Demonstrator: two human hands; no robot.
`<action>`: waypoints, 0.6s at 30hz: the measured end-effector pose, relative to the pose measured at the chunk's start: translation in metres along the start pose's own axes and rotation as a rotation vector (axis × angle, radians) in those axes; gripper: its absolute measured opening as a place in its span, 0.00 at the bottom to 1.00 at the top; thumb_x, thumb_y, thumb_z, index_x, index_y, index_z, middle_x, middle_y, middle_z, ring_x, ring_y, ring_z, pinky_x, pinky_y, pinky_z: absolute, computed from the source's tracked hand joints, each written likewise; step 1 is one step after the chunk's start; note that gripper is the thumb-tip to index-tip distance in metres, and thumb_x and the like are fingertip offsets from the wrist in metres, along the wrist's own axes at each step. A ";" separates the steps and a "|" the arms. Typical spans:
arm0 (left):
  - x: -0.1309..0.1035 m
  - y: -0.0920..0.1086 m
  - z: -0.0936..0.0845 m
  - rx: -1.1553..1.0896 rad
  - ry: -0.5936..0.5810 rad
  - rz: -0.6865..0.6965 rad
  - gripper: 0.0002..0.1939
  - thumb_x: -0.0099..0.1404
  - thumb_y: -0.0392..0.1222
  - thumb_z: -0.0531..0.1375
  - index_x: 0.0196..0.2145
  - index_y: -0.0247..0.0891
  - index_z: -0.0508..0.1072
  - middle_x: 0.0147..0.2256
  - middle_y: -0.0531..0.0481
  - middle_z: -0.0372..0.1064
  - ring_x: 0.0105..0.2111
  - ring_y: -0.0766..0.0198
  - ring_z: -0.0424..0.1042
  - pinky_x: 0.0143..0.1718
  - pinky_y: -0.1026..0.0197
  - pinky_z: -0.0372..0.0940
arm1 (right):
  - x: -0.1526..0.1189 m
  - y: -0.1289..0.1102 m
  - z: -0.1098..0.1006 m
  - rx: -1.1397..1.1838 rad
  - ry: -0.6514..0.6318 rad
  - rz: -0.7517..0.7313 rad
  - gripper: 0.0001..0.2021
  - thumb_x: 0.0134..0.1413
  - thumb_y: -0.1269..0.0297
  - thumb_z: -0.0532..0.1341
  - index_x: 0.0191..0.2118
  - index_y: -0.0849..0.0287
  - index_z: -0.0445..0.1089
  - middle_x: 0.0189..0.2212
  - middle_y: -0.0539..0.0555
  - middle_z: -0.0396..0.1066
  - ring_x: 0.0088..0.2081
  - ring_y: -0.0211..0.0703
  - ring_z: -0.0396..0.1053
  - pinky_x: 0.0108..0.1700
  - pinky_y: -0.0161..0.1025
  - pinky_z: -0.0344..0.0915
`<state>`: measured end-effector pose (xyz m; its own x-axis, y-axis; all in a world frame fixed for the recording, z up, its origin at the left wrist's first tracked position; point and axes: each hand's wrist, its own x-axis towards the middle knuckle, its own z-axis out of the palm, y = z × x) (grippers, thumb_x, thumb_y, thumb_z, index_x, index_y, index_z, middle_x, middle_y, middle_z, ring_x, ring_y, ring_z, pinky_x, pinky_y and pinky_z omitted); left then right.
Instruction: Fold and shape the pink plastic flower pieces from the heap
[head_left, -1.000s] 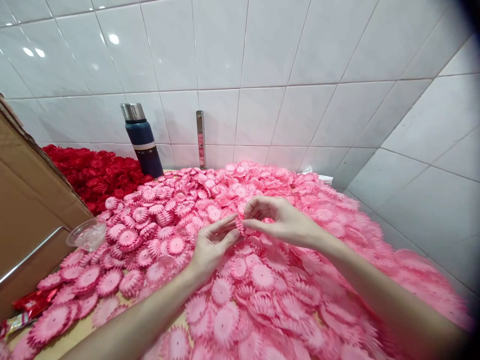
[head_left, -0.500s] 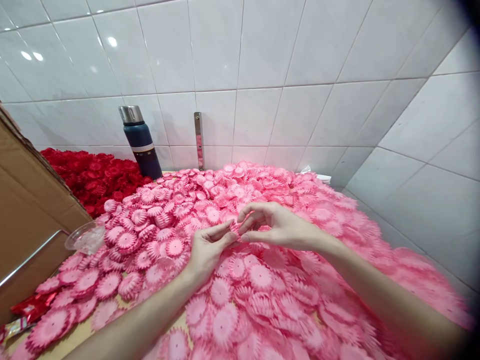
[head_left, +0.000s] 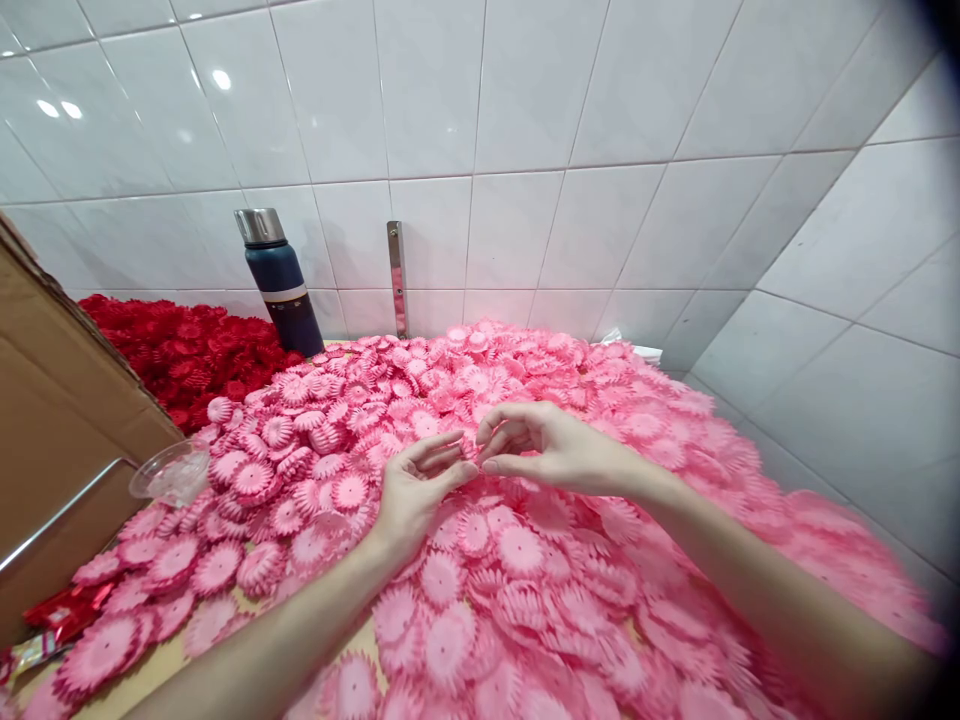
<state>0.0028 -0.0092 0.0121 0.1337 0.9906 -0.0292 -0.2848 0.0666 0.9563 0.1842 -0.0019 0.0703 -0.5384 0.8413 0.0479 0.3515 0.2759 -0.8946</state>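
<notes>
My left hand (head_left: pixel 420 485) is over the middle of a heap of pink ruffled paper flowers (head_left: pixel 521 550). Its thumb and fingers are spread a little apart. Facing it, my right hand (head_left: pixel 551 447) has its fingers curled toward the thumb. A small pink paper flower (head_left: pixel 471 447) shows at the right fingertips, between the two hands. Its outline blends into the pink heap behind, and the fingers partly hide it. Both thumb tips are close together, just above the heap.
A dark blue bottle (head_left: pixel 283 290) with a steel cap stands by the tiled wall (head_left: pixel 525 90). Red flowers (head_left: pixel 195 345) are heaped at left, behind a cardboard box (head_left: pixel 67 400). A clear plastic container (head_left: pixel 169 475) and red wrappers (head_left: pixel 67 612) lie near the box. A metal strip (head_left: pixel 397 280) is against the wall.
My left fingers have parted from the thumb, loosening their pinch on the small pink flower. My right hand has hardly moved.
</notes>
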 end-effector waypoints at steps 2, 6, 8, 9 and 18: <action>0.000 0.001 0.000 0.020 -0.024 0.028 0.22 0.45 0.35 0.70 0.41 0.33 0.75 0.40 0.41 0.76 0.42 0.54 0.74 0.44 0.55 0.69 | -0.001 -0.001 -0.001 -0.019 0.006 0.030 0.08 0.54 0.62 0.60 0.39 0.59 0.66 0.33 0.54 0.75 0.34 0.41 0.73 0.34 0.36 0.67; -0.003 0.001 0.001 0.013 -0.042 0.073 0.23 0.45 0.33 0.70 0.41 0.35 0.75 0.43 0.43 0.75 0.43 0.54 0.74 0.47 0.54 0.68 | -0.001 -0.002 0.001 -0.018 0.025 0.040 0.11 0.52 0.59 0.61 0.40 0.59 0.66 0.35 0.55 0.75 0.36 0.43 0.73 0.35 0.38 0.68; -0.003 0.000 0.002 -0.007 -0.048 0.081 0.24 0.44 0.32 0.70 0.42 0.36 0.75 0.44 0.44 0.74 0.44 0.55 0.73 0.47 0.54 0.68 | 0.000 -0.002 0.003 -0.007 0.048 0.030 0.11 0.50 0.61 0.63 0.40 0.59 0.66 0.34 0.55 0.75 0.36 0.43 0.74 0.36 0.38 0.69; -0.003 -0.001 0.002 -0.016 -0.048 0.087 0.25 0.44 0.32 0.70 0.42 0.36 0.75 0.45 0.44 0.74 0.45 0.55 0.73 0.48 0.54 0.68 | 0.001 -0.001 0.003 -0.004 0.063 0.027 0.10 0.50 0.63 0.63 0.39 0.59 0.66 0.33 0.54 0.75 0.35 0.43 0.74 0.35 0.38 0.69; 0.000 -0.001 0.000 0.132 0.031 0.094 0.19 0.49 0.40 0.68 0.40 0.34 0.77 0.41 0.42 0.76 0.43 0.54 0.73 0.49 0.52 0.66 | 0.001 0.001 0.004 -0.063 0.094 -0.038 0.06 0.52 0.65 0.61 0.36 0.58 0.64 0.31 0.53 0.75 0.35 0.41 0.73 0.37 0.39 0.68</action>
<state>0.0031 -0.0089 0.0115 0.0827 0.9951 0.0549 -0.1673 -0.0404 0.9851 0.1811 -0.0026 0.0681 -0.4794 0.8687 0.1247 0.3817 0.3344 -0.8617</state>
